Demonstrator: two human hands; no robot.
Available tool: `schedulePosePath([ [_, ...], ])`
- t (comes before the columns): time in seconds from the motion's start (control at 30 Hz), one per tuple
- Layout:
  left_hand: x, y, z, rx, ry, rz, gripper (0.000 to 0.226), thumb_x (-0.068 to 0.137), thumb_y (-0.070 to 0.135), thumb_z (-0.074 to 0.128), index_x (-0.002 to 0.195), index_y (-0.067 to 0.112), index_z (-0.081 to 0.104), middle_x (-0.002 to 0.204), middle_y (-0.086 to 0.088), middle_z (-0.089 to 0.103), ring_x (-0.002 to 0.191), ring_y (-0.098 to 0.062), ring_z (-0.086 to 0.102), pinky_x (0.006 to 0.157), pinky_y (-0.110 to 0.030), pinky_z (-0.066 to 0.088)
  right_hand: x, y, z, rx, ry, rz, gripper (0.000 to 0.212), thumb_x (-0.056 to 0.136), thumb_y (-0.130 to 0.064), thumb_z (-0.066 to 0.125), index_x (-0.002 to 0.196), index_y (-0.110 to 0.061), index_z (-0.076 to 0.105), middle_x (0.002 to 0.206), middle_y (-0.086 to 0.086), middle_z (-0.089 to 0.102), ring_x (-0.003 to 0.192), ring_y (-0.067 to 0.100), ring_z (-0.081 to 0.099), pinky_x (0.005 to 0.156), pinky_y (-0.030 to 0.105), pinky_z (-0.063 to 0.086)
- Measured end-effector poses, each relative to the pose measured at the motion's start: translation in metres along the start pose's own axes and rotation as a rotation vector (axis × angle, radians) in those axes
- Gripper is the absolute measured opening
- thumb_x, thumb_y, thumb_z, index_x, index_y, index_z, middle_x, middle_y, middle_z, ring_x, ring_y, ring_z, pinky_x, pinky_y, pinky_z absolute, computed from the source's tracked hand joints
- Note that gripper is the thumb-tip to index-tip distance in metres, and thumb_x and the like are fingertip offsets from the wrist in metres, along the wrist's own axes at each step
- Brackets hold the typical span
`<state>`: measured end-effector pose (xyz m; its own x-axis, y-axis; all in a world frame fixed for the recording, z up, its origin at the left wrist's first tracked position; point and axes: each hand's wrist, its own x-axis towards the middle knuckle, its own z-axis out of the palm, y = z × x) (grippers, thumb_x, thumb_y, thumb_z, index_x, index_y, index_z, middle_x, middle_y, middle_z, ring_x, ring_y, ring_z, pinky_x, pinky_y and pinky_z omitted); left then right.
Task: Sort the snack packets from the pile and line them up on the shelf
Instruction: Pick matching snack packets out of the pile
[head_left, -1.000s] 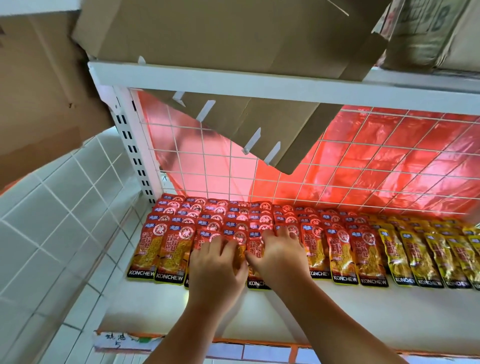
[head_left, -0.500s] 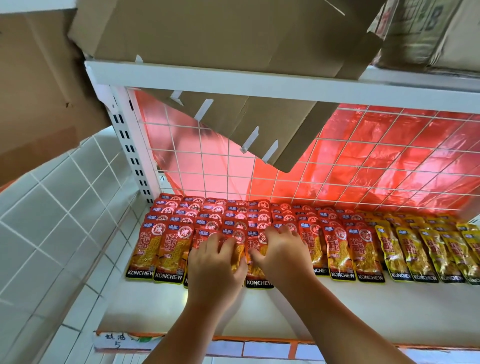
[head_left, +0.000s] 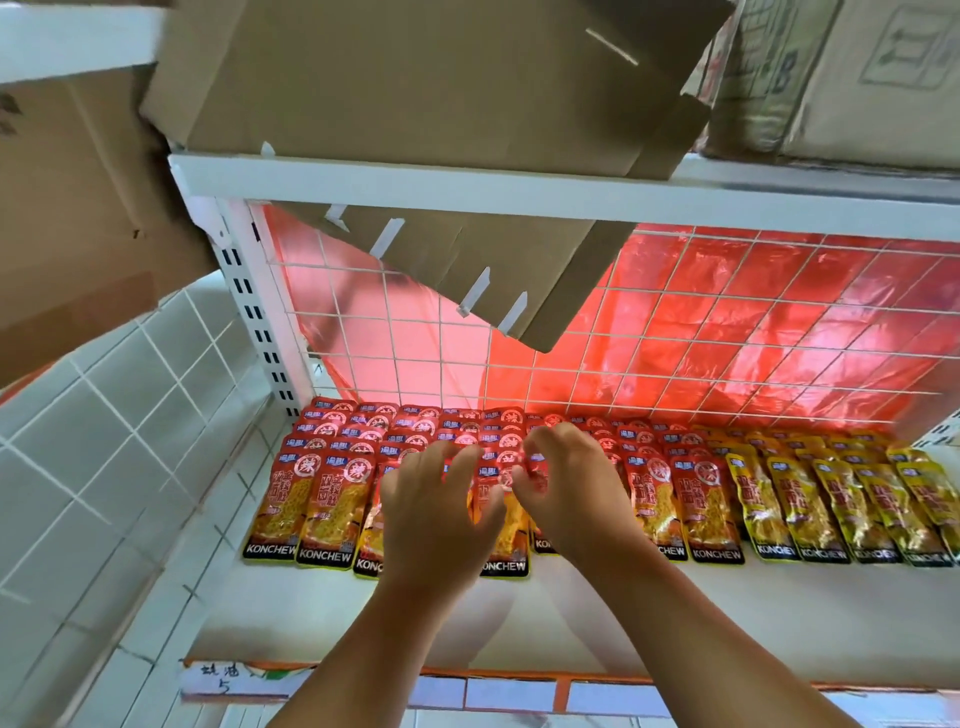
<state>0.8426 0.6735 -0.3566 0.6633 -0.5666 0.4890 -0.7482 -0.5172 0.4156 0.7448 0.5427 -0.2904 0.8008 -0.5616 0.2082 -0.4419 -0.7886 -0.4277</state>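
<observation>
Both arms reach in over the white shelf (head_left: 779, 613), where the snack packets already lie in overlapping rows running back to the wire grid (head_left: 727, 332). The red packets (head_left: 332, 499) fill the left and middle, and the yellow packets (head_left: 831, 509) take the right end. The left hand (head_left: 436, 514) hovers just above the front row with fingers spread and loosely bent, gripping nothing. The right hand (head_left: 566, 493) is just beside it, with fingers and thumb curled toward each other over the top of a red packet. It may be pinching that packet's edge, but from here I cannot tell. Between the two hands, one red packet (head_left: 506, 545) sits slightly further forward than its neighbours. Brown cardboard boxes (head_left: 415, 78) rest on the shelf above, and one flap hangs down in front of the grid. A white tiled wall (head_left: 104, 467) stands to the left.
</observation>
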Motion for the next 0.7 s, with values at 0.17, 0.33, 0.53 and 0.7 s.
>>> schedulePosePath([
  [0.17, 0.028, 0.049, -0.007, -0.112, 0.059, 0.144, 0.040, 0.088, 0.044, 0.063, 0.121, 0.023, 0.066, 0.119, 0.003, 0.064, 0.108, -0.024, 0.060, 0.091, -0.043, 0.045, -0.003, 0.024, -0.051, 0.043, 0.113, -0.068, 0.023, 0.088, -0.030, 0.067, 0.108, -0.019, 0.065, 0.102, -0.002, 0.062, 0.093, 0.020, 0.058, 0.075, 0.029, 0.044],
  [0.33, 0.055, 0.130, -0.018, -0.249, 0.025, 0.271, 0.045, 0.090, 0.045, 0.059, 0.129, 0.023, 0.063, 0.126, 0.002, 0.064, 0.117, -0.024, 0.060, 0.095, -0.043, 0.047, -0.017, 0.056, -0.135, 0.042, 0.232, -0.066, 0.041, 0.086, -0.039, 0.062, 0.123, -0.022, 0.063, 0.122, -0.003, 0.064, 0.113, 0.018, 0.058, 0.095, 0.032, 0.047],
  [0.53, 0.071, 0.270, -0.039, -0.259, 0.010, 0.487, 0.055, 0.092, 0.051, 0.054, 0.138, 0.022, 0.057, 0.137, -0.001, 0.061, 0.126, -0.027, 0.056, 0.101, -0.046, 0.046, -0.069, 0.119, -0.265, 0.000, 0.459, -0.051, 0.047, 0.082, -0.041, 0.061, 0.125, -0.020, 0.065, 0.124, -0.002, 0.067, 0.112, 0.021, 0.063, 0.094, 0.031, 0.048],
  [0.7, 0.068, 0.406, -0.065, -0.200, -0.012, 0.697, 0.067, 0.089, 0.057, 0.049, 0.146, 0.023, 0.047, 0.143, -0.005, 0.058, 0.131, -0.030, 0.054, 0.105, -0.046, 0.045, -0.145, 0.178, -0.384, -0.065, 0.631, -0.003, 0.051, 0.078, -0.036, 0.066, 0.126, -0.018, 0.066, 0.124, 0.003, 0.068, 0.109, 0.025, 0.064, 0.095, 0.035, 0.051],
])
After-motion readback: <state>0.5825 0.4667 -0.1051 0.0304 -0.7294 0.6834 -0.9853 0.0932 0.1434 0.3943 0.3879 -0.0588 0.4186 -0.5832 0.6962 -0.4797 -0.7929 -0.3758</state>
